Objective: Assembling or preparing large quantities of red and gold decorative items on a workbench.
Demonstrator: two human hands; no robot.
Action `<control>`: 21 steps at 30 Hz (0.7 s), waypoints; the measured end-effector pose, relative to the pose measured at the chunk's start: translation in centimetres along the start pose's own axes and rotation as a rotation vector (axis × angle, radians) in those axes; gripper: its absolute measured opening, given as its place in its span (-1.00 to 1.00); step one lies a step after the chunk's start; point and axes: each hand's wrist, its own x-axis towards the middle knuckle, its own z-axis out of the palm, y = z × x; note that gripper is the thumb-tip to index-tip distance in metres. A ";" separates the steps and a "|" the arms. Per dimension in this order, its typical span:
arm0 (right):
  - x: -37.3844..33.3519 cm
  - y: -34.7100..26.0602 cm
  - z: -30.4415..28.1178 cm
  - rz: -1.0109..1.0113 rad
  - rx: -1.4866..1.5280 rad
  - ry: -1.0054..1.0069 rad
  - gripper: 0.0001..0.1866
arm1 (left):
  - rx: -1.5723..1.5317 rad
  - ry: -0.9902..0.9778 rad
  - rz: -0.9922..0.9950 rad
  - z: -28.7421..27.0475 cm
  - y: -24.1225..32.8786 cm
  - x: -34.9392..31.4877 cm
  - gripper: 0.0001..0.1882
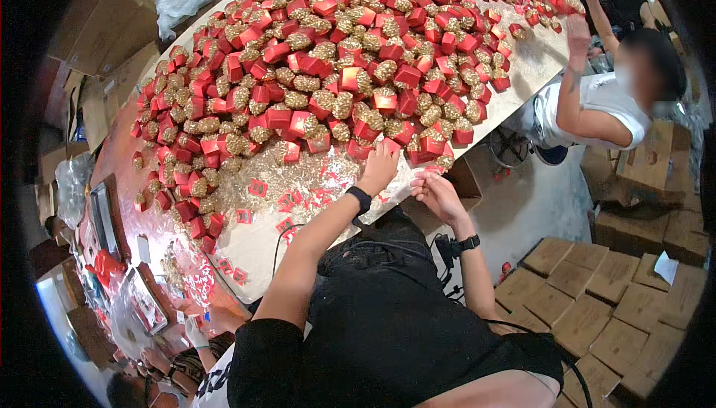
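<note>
My left hand is at the near edge of a large heap of small ornaments, each a red faceted base with a bumpy gold top. Its fingers are bent together over a red-and-gold ornament, which they partly cover. Just past the table's near edge, my right hand is closed in a pinch; a bit of red shows at its fingertips, too small to name. Beside that hand lies another ornament. Small red square pieces lie left of my left forearm among gold and red scraps.
The heap covers most of the pale table. A co-worker in a white top sits at the right with raised hands; other people work at the lower left. Cardboard boxes stand at the lower right. A black cable runs beside my left forearm.
</note>
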 end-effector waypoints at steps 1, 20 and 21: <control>0.2 0.0 -1.0 -0.035 -0.020 -0.052 -0.68 | 0.024 -0.188 -0.070 1.4 0.4 0.5 -0.73; 2.8 -1.5 2.5 -0.390 -0.482 0.001 -0.80 | -1.809 -0.249 -1.106 -11.7 -1.6 -2.0 -0.57; 2.7 -1.6 3.2 -0.515 -0.597 0.003 -0.82 | -1.806 -0.240 -1.113 -12.6 -1.7 -2.3 -0.57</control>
